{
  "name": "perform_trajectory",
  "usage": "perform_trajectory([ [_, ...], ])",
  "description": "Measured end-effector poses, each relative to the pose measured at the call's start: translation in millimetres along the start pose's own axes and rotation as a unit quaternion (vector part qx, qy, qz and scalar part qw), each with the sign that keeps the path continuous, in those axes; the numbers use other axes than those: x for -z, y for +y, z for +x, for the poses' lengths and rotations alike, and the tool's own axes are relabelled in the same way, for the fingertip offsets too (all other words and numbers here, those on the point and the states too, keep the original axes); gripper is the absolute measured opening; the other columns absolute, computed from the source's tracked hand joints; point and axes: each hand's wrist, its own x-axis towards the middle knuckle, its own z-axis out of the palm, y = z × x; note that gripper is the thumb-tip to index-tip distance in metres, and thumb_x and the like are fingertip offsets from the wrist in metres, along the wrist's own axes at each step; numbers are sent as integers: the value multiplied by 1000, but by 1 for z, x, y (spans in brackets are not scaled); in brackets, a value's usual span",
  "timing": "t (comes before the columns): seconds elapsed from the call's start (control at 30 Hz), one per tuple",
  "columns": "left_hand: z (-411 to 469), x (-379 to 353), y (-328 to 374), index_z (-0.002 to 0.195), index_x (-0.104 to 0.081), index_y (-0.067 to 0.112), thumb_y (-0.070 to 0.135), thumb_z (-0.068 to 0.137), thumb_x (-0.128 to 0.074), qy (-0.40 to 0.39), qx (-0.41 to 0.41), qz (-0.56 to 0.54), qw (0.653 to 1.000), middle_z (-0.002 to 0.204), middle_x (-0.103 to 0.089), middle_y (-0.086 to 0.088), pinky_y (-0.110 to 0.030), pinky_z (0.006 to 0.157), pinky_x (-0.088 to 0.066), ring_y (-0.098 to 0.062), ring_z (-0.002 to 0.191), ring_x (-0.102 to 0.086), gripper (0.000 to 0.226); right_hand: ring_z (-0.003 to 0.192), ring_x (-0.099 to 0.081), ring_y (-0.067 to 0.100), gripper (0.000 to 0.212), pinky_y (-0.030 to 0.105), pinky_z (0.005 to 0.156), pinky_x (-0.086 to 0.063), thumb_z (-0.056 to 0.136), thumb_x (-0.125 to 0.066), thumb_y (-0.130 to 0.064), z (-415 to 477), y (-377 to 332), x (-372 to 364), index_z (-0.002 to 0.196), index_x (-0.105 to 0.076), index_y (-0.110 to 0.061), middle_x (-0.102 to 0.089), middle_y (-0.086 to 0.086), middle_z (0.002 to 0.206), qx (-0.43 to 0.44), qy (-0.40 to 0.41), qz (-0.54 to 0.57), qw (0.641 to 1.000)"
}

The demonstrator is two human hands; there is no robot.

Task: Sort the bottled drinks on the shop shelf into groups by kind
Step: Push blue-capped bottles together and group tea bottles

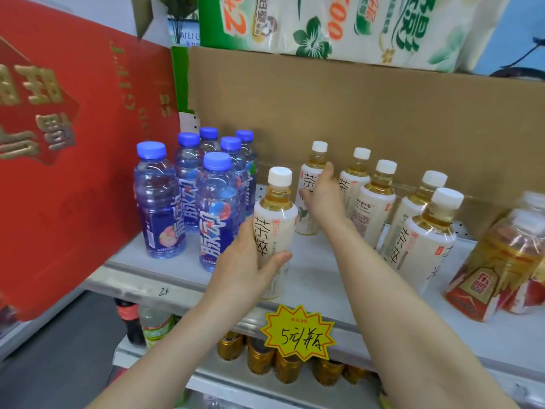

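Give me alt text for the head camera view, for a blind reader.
A person's left hand grips a white-capped tea bottle on a shop shelf while the right hand touches a second tea bottle behind it. Blue-capped bottles stand grouped left, more tea bottles right.

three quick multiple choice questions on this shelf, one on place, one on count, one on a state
1. The blue-capped bottles stand where, against the white-capped tea bottles? A left B right C shelf below
2. Blue caps showing? A three B six C ten
3. The left hand? A grips the front tea bottle B lies flat on the shelf C holds the price tag
Key: 1 A, they cluster by the red box; 2 B, six caps count out; 3 A, fingers and thumb wrap its label.
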Motion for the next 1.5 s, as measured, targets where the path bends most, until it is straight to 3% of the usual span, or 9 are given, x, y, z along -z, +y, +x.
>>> perform_trajectory([
  [0.37,-2,2,-1,142,-31,28,49,85,-68,1,-17,-11,1000,142,-52,6,-35,101,-43,-17,129,-50,71,128,-52,35,90,47,103,-45,91,-72,-29,14,6,-8,157,-12,-15,-52,14,143,17,-47,47,998],
  [0.5,-2,2,-2,143,-31,28,50,85,-68,-3,-21,-10,1000,141,-53,6,-36,101,-43,-19,128,-51,72,133,-48,33,78,43,107,-38,101,-56,-29,-10,-4,10,160,-6,-17,-46,14,149,11,-36,65,997],
  [0.6,-1,1,-3,143,-32,27,50,84,-68,0,-25,-11,1000,140,-54,4,-40,102,-44,-21,127,-52,73,108,-61,17,47,40,98,-47,104,-43,-36,-53,-22,44,148,-38,-19,-65,-3,115,45,62,197,977],
  [0.73,3,-8,2,136,-37,26,48,85,-68,13,-27,-20,999,129,-60,2,-41,93,-48,-24,117,-58,64,98,-61,1,46,29,84,-49,87,-59,-63,-130,-35,58,121,-53,-33,-65,-15,108,109,-31,193,975],
  [0.87,10,-21,11,142,-37,24,40,86,-69,21,-69,1,997,136,-54,0,-36,92,-44,-22,125,-52,65,111,-58,14,69,33,84,-45,76,-68,-61,-127,-23,53,135,-47,-30,-61,-6,120,128,-2,82,988],
  [1.03,7,4,1,136,-50,12,19,83,-74,235,-227,93,941,133,-48,-9,-31,103,-38,-23,123,-43,58,125,-50,25,65,35,95,-42,88,-71,-36,-89,-6,52,144,-44,-18,-54,7,135,105,5,50,993],
  [1.13,14,22,-16,136,-49,7,16,80,-76,310,-204,121,921,138,-44,-16,-41,109,-34,-32,126,-39,63,124,-52,27,61,40,99,-44,91,-67,-30,-69,-6,41,146,-41,-18,-55,7,135,90,-6,49,995],
  [1.33,37,35,-40,150,-30,8,23,83,-76,273,-100,70,954,151,-33,-12,-41,114,-31,-27,140,-32,83,127,-48,34,67,42,101,-40,96,-58,-30,-43,-18,18,153,-27,-14,-46,16,139,70,-21,14,997],
  [1.5,39,36,-41,151,-29,11,25,84,-75,266,-103,46,957,151,-34,-8,-46,112,-35,-23,141,-33,82,126,-48,37,70,42,100,-40,98,-56,-31,-41,-21,11,155,-20,-11,-42,19,142,79,-18,-2,997],
])
